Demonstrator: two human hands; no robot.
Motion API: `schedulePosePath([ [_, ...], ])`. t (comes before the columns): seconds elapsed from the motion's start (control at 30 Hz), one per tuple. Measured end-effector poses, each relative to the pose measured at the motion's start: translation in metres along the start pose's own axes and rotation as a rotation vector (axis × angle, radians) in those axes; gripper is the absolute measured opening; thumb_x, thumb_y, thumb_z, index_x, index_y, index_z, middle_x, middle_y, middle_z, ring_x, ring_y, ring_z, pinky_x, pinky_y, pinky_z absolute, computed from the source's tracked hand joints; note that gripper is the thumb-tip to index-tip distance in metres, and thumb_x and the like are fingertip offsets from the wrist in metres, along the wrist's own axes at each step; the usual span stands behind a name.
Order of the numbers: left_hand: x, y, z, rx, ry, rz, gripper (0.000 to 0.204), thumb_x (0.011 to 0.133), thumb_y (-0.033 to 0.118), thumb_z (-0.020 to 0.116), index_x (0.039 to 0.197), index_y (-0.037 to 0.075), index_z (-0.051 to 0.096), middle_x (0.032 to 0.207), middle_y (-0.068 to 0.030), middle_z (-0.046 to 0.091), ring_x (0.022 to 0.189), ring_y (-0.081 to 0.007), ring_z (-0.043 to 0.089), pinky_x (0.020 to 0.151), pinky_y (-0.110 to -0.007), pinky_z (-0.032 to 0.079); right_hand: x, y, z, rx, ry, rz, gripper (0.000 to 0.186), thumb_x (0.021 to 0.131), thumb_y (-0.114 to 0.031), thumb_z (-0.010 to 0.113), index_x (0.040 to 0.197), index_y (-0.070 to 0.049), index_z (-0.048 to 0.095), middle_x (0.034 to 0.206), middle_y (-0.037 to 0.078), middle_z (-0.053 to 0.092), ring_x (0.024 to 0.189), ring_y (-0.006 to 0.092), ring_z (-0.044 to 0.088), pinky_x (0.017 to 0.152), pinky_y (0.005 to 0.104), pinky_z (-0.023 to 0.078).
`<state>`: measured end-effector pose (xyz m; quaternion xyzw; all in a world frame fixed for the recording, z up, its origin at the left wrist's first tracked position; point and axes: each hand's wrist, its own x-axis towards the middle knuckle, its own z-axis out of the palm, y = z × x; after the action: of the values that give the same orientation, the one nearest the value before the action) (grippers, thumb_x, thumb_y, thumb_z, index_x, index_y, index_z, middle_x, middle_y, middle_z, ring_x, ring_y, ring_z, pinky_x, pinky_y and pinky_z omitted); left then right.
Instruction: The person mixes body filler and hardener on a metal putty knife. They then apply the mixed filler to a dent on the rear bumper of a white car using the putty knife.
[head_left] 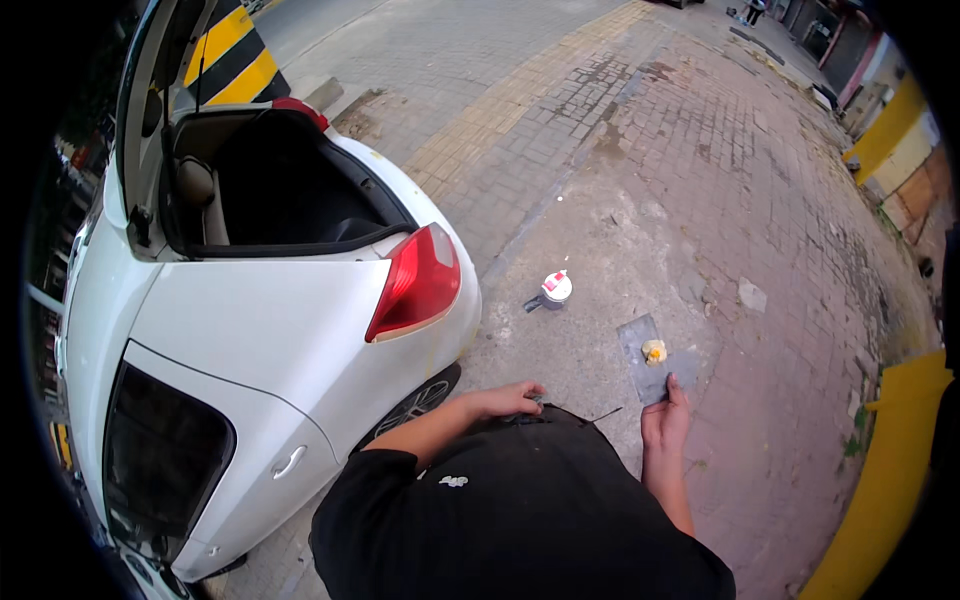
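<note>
My right hand point(668, 425) grips the lower edge of a thin grey flat plate point(633, 343), thumb on top. On the plate sits a cream-coloured lump of paste point(653, 352) with an orange-yellow dab in it. My left hand point(507, 400) is closed in front of my waist, close to the car's rear wheel. Something small and greyish shows at its fingertips, too little to name. Ahead on the ground stands a grey can point(547, 299) with a whitish top and a small red-and-white item on it. A dark part juts from its left side.
On the left is a white car point(270, 310) with its boot point(290, 180) open and a red tail light point(418, 282) near me. Behind it stands a yellow-and-black striped block point(235, 55). Brick paving point(760, 200) stretches ahead and right. A yellow barrier point(885, 470) curves along the right.
</note>
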<state>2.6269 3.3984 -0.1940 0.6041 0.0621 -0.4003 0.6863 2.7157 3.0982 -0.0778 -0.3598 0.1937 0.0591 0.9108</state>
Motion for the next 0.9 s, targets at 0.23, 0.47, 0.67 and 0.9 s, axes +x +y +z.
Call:
schedulePosePath([
  [0.23,-0.093,-0.041,-0.038,-0.122,0.661,0.052,0.071,0.084,0.043,0.078,0.133,-0.001,0.051,0.112,-0.0148,0.065,0.099,-0.0200,0.062,0.087,-0.033,0.050,-0.008,0.060,0.052,-0.096,-0.079,0.143,0.031,0.098,-0.004,0.057,0.127,0.006,0.052,0.129,0.016,0.061,0.118,0.0242,0.061,0.106,0.0409,0.049],
  [0.47,-0.157,-0.019,-0.082,-0.385,1.147,0.519,0.051,0.088,-0.002,0.069,0.134,-0.002,0.047,0.115,-0.0108,0.064,0.102,-0.0147,0.062,0.087,-0.030,0.052,-0.012,0.100,0.089,-0.159,-0.140,0.261,0.033,0.098,-0.005,0.058,0.129,0.004,0.050,0.130,0.014,0.060,0.120,0.0245,0.059,0.108,0.0420,0.047],
  [0.67,-0.186,0.052,-0.118,0.358,1.593,0.541,0.037,0.087,0.001,0.067,0.122,-0.003,0.058,0.108,-0.0164,0.067,0.103,-0.0257,0.064,0.087,-0.037,0.051,-0.018,0.110,0.105,-0.175,-0.176,0.283,0.036,0.098,-0.005,0.059,0.132,0.001,0.048,0.130,0.013,0.059,0.120,0.0247,0.058,0.108,0.0424,0.045],
  [0.9,-0.165,0.064,-0.167,0.887,1.665,0.409,0.033,0.085,0.005,0.065,0.117,-0.001,0.063,0.101,-0.0184,0.066,0.097,-0.0370,0.060,0.088,-0.045,0.048,-0.005,0.108,0.105,-0.159,-0.161,0.285,0.037,0.098,-0.007,0.059,0.132,-0.001,0.048,0.130,0.013,0.059,0.121,0.0247,0.058,0.108,0.0425,0.045],
])
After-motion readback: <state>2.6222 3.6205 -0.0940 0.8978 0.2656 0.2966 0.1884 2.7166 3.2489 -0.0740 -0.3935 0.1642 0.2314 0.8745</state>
